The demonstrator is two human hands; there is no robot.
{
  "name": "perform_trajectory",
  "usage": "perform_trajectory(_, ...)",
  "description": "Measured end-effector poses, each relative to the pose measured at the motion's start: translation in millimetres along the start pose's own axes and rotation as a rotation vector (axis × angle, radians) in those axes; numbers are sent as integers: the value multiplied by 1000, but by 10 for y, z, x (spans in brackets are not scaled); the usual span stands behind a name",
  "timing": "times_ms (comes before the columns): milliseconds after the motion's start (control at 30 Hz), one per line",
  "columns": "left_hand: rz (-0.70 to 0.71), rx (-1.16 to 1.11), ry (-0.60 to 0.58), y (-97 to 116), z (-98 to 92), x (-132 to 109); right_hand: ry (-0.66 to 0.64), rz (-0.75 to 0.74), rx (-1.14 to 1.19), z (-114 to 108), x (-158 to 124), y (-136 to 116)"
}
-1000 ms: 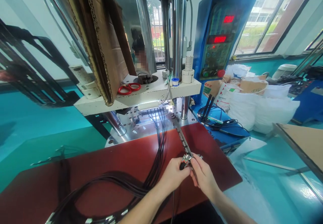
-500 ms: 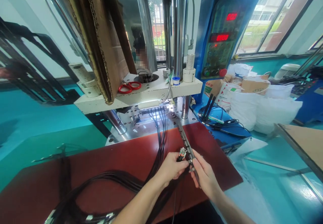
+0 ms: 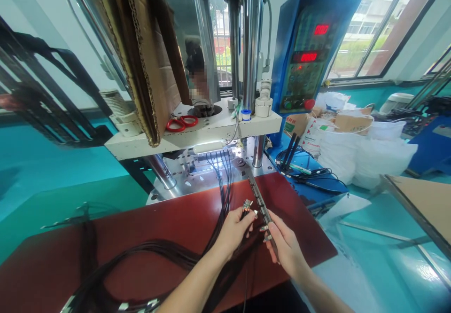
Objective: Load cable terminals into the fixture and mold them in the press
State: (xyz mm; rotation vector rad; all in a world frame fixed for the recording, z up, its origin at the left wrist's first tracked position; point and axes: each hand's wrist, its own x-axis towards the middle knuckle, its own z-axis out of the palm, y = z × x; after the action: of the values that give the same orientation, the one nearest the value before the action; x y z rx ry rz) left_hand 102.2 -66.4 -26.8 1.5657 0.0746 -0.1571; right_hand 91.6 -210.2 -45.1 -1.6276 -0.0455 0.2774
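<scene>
Left hand (image 3: 233,230) shifted leftward clutching connectors (image 3: 247,205), right hand (image 3: 284,243) gripping bar (image 3: 260,198), near black cables (image 3: 224,204).

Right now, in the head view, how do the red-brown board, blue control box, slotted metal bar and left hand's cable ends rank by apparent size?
1. Red-brown board
2. Blue control box
3. Slotted metal bar, partly hidden by the right hand
4. Cable ends
</scene>
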Motion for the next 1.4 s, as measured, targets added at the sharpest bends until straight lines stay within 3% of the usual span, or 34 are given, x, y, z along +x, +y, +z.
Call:
perform_trajectory(100,3,26,67,14,-15,14,4,5,49,-12,-3,3)
perform_trajectory(300,-154,-100,-28,73,-6,-4,-89,-3,87,-53,15,22)
perform_trajectory(700,-179,-69,-107,28,-4,-8,-127,17,95,-80,35,30)
perform_trajectory(933,-67,-3,-52,45,11,-22,-141,-29,-94,-39,17,25)
perform_trajectory(1067,31,-18,49,56,-25,-2,-102,8,31,-43,22,28)
perform_trajectory(1167,11,-51,99,87,-73,14,-46,8,124,-60,26,33)
perform_trajectory(1400,-180,-70,-100,113,-130,3,-49,-3,148,-84,15,61)
